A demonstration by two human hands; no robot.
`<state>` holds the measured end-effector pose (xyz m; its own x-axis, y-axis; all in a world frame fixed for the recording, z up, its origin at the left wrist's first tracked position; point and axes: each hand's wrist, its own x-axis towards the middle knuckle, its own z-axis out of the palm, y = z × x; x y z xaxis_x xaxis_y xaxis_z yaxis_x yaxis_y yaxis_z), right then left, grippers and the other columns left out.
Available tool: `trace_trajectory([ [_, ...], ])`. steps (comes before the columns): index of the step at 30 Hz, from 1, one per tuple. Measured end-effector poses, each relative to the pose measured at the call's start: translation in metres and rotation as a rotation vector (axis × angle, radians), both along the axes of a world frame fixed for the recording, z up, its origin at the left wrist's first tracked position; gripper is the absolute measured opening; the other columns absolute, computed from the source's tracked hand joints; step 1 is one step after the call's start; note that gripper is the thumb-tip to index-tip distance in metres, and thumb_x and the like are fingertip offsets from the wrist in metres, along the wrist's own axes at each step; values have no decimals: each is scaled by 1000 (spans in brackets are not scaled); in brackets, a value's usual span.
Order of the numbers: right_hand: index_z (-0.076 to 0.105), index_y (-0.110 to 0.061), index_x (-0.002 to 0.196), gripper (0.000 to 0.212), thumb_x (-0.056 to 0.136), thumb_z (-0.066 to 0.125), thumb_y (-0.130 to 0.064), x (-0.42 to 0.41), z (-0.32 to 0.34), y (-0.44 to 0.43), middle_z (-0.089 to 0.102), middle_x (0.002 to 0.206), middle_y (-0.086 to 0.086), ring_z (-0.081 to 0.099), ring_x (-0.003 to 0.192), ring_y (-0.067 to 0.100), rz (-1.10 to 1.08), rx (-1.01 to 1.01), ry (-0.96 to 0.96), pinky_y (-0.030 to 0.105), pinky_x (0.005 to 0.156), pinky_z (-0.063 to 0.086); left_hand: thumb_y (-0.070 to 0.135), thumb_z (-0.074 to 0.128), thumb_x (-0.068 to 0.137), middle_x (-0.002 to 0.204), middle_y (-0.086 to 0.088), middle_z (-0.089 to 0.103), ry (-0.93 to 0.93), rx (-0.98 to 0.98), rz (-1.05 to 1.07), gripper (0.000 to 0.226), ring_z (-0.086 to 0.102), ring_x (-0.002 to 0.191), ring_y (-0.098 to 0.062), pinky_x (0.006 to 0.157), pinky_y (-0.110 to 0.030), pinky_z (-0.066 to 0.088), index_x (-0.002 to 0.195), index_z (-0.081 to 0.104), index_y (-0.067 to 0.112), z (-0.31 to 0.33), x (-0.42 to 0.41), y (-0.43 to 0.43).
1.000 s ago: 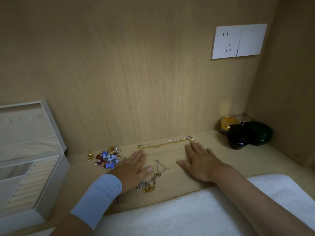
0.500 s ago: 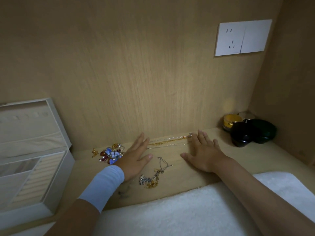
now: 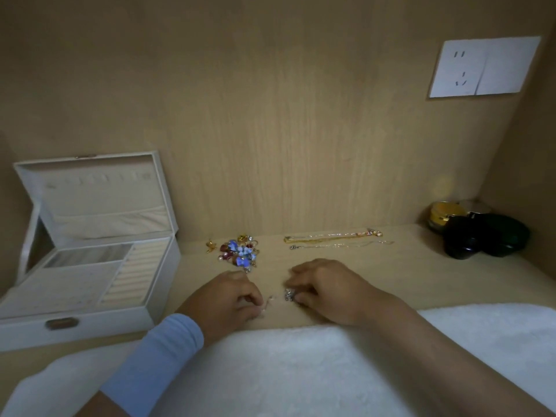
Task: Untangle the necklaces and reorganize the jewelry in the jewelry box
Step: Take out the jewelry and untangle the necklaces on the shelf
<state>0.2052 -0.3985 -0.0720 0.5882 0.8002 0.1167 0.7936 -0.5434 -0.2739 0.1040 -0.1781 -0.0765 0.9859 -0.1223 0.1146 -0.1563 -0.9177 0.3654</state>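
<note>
Tangled silver necklace (image 3: pixel 289 294), near the desk's (image 3: pixel 406 281) front edge: your left hand (image 3: pixel 224 296) pinches its fine chain, your right hand (image 3: pixel 328 288) its beaded cluster. Likely light, limp, snag-prone; hold at the cluster and ease, never tug.

jewelry box (image 3: pixel 120 319) cut off left, silver tangle (image 3: pixel 290 294) blurred, earring cluster (image 3: pixel 239 251) indistinct
</note>
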Motion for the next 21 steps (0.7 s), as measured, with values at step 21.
trace_trajectory([
  [21,78,-39,88,17,78,73,-26,14,-1,-23,66,101,-23,51,108,6,-77,39,53,23,97,40,50,32,82,113,18,55,-17,131,-6,55,44,112,-2,97,-28,43,120,67,31,-2,-1,0],
])
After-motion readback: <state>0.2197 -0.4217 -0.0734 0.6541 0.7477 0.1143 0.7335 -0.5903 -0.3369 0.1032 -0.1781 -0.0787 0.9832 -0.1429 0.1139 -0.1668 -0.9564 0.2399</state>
